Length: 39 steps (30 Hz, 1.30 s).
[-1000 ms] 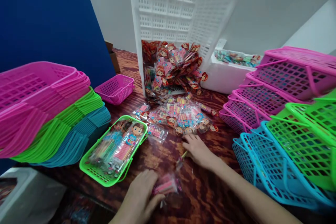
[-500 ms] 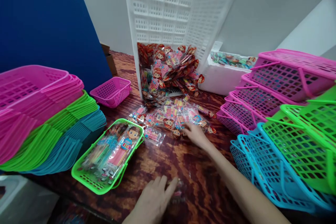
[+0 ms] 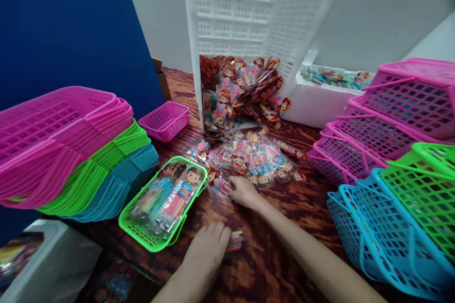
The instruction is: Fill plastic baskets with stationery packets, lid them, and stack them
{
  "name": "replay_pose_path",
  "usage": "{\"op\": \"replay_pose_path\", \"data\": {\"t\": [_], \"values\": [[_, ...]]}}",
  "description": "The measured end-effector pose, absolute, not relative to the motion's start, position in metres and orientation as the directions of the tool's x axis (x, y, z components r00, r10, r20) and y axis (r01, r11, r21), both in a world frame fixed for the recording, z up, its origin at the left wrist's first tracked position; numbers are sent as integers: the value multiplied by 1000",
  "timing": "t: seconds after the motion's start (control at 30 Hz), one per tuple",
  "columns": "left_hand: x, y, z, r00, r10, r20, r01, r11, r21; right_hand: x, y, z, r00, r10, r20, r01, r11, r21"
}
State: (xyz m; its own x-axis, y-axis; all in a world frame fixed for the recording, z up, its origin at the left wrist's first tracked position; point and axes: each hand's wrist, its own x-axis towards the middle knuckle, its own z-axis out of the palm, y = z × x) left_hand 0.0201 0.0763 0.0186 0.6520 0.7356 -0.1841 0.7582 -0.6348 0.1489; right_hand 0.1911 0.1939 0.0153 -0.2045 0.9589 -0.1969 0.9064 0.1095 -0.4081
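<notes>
My left hand (image 3: 209, 245) is closed on a small clear packet of coloured sticks (image 3: 235, 241), low over the front of the table; the fingers partly hide it. My right hand (image 3: 244, 192) pinches another small packet (image 3: 222, 185) at the near-left edge of a loose pile of cartoon-topped packets (image 3: 261, 158). To the left of both hands, a green basket (image 3: 131, 231) holds larger clear packs of long coloured sticks, the top one bearing a cartoon figure.
A white crate (image 3: 231, 9) on its side spills packets behind the pile. Nested baskets (image 3: 88, 151) rise at left, beside a single pink basket (image 3: 165, 120). Filled pink baskets (image 3: 373, 125), green and blue ones (image 3: 373, 227) stack at right. A white foam box (image 3: 313, 104) stands behind.
My right hand has moved left and nearer, from the pile's front to a packet near the green basket. My left fingers have closed further round their packet. The view has turned slightly left.
</notes>
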Motion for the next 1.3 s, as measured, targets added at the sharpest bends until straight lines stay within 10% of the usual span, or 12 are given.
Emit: {"op": "replay_pose_path", "data": {"t": [0.27,0.47,0.8,1.3], "values": [[21,87,-1,791,560,246,562,-824,68,213,104,29,-458,864,-210,795,292,-531],[23,89,3,811,585,21,578,-807,122,233,119,38,-578,707,-407,674,133,-726],[15,82,4,777,630,10,625,-772,117,242,109,24,-543,777,-320,510,2,-860],[14,89,38,694,704,-149,719,-686,110,200,52,-9,174,980,-95,258,-138,-956]]}}
